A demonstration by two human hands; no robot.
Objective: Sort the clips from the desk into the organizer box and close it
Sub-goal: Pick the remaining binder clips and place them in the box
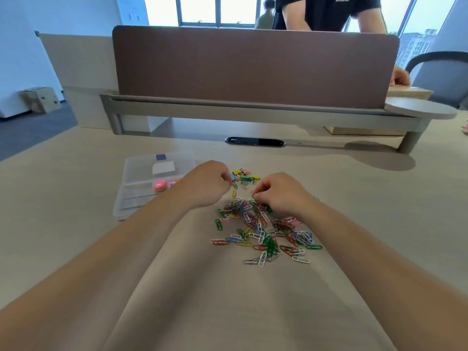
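A heap of coloured paper clips (263, 231) lies on the beige desk in front of me. Beyond it sits a small cluster of binder clips (247, 176), yellow, green and orange. A clear plastic organizer box (141, 188) stands open at the left, its lid (159, 167) tipped back and a pink round item (160, 185) in one compartment. My left hand (206, 183) is curled, fingertips pinched on a small blue clip by the binder clips. My right hand (278, 193) is curled over the heap's far edge, fingertips down among the clips; what they hold is hidden.
A brown divider panel (253, 67) on a grey rail closes the far side of the desk. A black cable grommet (255, 142) sits in the desktop behind the clips. Another person (329, 13) stands beyond the divider, one hand (400, 77) on a board at the right.
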